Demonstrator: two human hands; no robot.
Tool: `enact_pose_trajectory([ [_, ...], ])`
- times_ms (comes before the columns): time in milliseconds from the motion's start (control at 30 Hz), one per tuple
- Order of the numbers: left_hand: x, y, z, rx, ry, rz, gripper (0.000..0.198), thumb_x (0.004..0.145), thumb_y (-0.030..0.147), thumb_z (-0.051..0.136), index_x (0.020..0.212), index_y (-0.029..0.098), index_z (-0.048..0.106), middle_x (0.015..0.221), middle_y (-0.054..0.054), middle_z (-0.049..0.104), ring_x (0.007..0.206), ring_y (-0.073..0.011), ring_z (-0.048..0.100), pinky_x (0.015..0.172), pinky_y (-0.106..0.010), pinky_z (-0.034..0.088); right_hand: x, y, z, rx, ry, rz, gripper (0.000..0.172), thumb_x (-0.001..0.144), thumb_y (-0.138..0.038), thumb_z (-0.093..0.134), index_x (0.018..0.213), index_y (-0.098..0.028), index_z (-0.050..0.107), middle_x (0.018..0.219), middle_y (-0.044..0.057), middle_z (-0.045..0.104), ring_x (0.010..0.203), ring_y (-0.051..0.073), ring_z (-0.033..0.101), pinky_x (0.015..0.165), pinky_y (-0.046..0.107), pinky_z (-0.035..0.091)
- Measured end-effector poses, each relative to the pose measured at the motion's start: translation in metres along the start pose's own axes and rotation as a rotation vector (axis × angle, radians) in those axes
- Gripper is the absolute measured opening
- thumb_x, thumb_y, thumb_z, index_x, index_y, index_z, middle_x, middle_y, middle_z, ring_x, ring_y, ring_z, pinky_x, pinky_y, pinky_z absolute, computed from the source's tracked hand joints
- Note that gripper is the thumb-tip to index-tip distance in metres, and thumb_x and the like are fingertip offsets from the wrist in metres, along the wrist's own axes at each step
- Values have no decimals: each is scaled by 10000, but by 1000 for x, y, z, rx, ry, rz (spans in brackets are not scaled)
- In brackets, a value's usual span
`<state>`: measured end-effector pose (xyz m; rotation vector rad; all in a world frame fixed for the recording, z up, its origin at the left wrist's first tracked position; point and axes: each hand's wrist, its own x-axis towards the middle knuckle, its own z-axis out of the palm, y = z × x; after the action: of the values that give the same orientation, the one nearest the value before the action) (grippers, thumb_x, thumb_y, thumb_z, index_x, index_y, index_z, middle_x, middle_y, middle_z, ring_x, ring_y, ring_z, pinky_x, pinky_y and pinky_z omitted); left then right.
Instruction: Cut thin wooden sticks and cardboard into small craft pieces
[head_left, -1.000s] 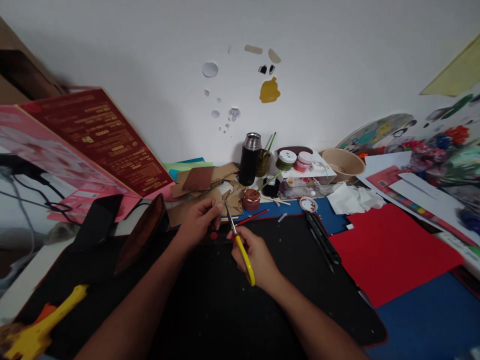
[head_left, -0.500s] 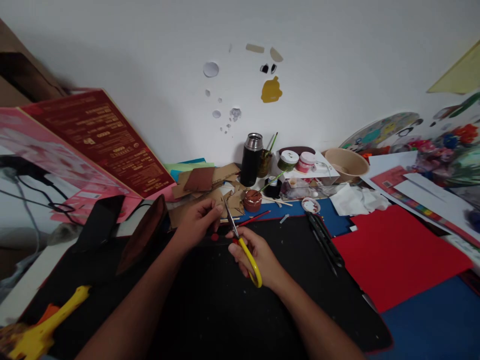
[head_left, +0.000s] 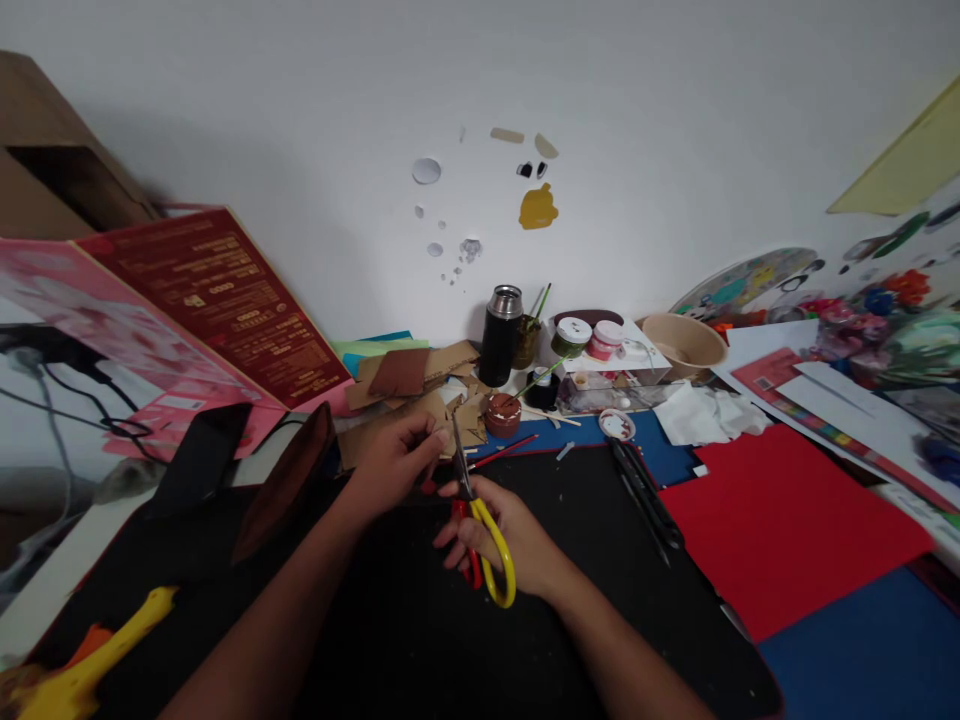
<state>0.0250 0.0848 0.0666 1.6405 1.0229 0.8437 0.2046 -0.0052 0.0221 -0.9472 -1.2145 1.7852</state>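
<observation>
My right hand [head_left: 499, 535] grips a pair of scissors [head_left: 496, 560] with one red and one yellow handle. Its fingers and thumb are at the loops, and the blades point away from me, up towards the left fingertips. My left hand [head_left: 397, 460] is closed in a pinch beside the blade tips. What it pinches, if anything, is too small to make out. A small red piece [head_left: 429, 487] shows just below the left fingers; whether it lies on the black mat [head_left: 420, 620] or is held, I cannot tell.
Cardboard scraps [head_left: 405, 372], a black flask [head_left: 501, 335] and a brown paint jar [head_left: 503, 413] stand behind my hands. Right lie a black cutter [head_left: 649, 500] and a red sheet [head_left: 795, 530]. Left are a brown boat-shaped piece [head_left: 285, 485], a phone [head_left: 202, 450] and a yellow tool [head_left: 112, 650].
The scissors' handles have spread, so the red loop now shows beside the yellow one. My right hand has turned and come slightly lower. The whole view has tilted up a little.
</observation>
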Motion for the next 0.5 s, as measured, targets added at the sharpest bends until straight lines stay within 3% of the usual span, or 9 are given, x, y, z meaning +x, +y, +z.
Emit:
enact_pose_trajectory([
  [167,0,1,3,-69,-56,-30,417,904,547,622,676,209,532,513,53,542,445,-111,507,483,-228,369,3,4,7,-27,129,12,623,872,-764,588,1092,-183,547,642,-29,672,345,91,513,333,172,356],
  [300,2,-2,5,-94,-56,-45,428,887,554,644,651,214,532,490,49,541,429,-111,502,478,-230,370,3,4,12,-71,232,-17,540,892,-732,597,908,-196,532,518,-96,527,302,62,423,302,154,291],
  [500,3,-4,4,-90,-69,-49,434,893,550,621,633,217,525,484,42,542,417,-111,495,457,-230,355,3,4,15,-58,271,7,533,874,-739,611,840,-223,485,496,-124,438,289,57,372,276,154,264],
])
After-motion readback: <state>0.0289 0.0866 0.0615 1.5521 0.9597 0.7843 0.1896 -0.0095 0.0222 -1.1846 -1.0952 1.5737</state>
